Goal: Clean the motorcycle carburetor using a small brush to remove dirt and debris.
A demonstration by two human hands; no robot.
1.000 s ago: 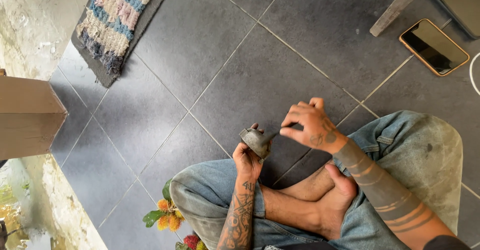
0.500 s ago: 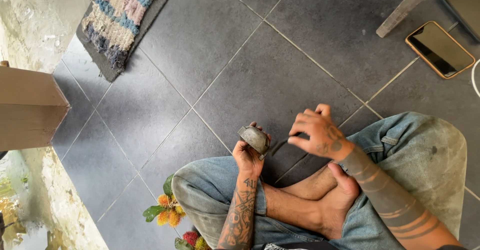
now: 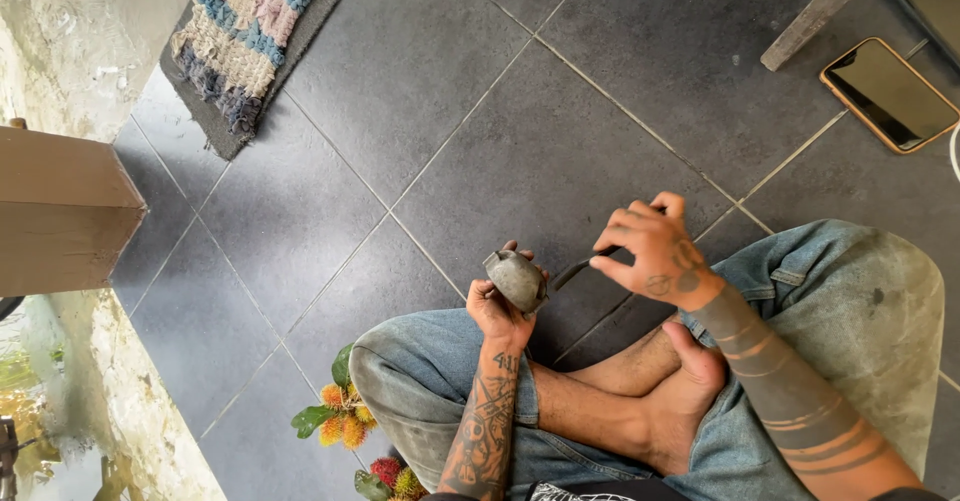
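The person is sitting cross-legged on the tiled floor (image 3: 520, 151). The left hand (image 3: 497, 311) is holding a small rounded object (image 3: 517, 279) above the knees, with the right hand (image 3: 655, 253) just beside it on the right, gripping a thin tool (image 3: 578, 269) that is pointing toward the object. A rug (image 3: 250, 31) is lying far left ahead, a phone (image 3: 888, 94) far right ahead, and fruit (image 3: 345, 423) by the left knee.
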